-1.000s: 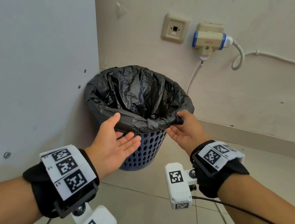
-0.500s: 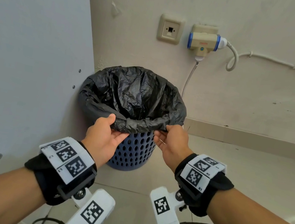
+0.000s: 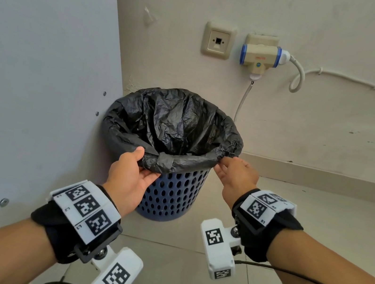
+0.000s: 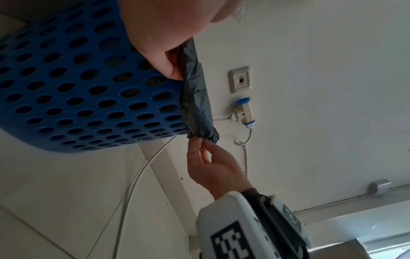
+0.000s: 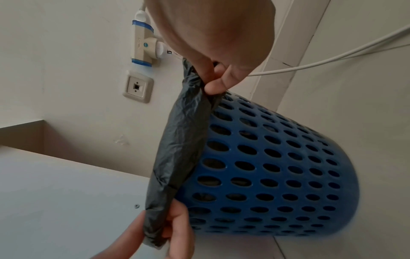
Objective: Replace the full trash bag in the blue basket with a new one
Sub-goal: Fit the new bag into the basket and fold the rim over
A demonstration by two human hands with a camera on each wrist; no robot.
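Head view shows a pale tiled floor (image 3: pixel 183 277) in a room corner, with a cream wall (image 3: pixel 308 125) behind and a flat grey panel (image 3: pixel 33 66) on the left. A wall socket (image 3: pixel 218 41) and a plug adapter (image 3: pixel 260 57) with a white cord (image 3: pixel 296 75) sit on the wall above. The blue basket (image 3: pixel 172 196) stands upright on the floor, close to the panel and the wall, with its open mouth facing up and its long side running up and down. A black trash bag (image 3: pixel 174 124) lines it, and the bag's edge is rolled over the rim. What is deep inside the bag is too dark to see. The basket's far side is hidden by the bag. The left hand (image 3: pixel 129 176) holds the rolled edge at the near left, with the thumb on top and fingers curled underneath. The right hand (image 3: pixel 235 174) pinches the rolled edge at the near right between thumb and fingers. In the wrist views the basket looks tipped, but that is only the camera angle. Both arms are cut off at the bottom of the head view.
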